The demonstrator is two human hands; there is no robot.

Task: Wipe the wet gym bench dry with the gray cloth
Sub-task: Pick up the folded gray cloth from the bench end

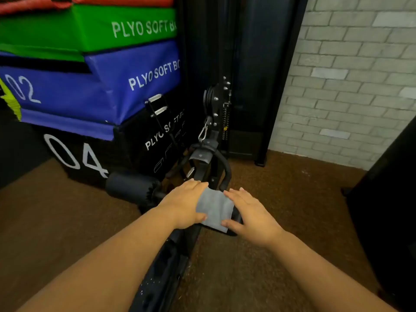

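Observation:
A gray cloth lies spread over the far end of a narrow black gym bench that runs away from me down the middle of the view. My left hand rests flat on the cloth's left edge, thumb over its near corner. My right hand presses on the cloth's right edge, fingers together. Small water droplets speckle the bench surface near me. The bench end under the cloth is hidden.
Stacked plyo soft boxes, green, blue and black, stand at the left. A black foam roller pad sticks out left of the bench. A cable pulley with carabiner and strap handle sits beyond the cloth. White brick wall right; brown floor around.

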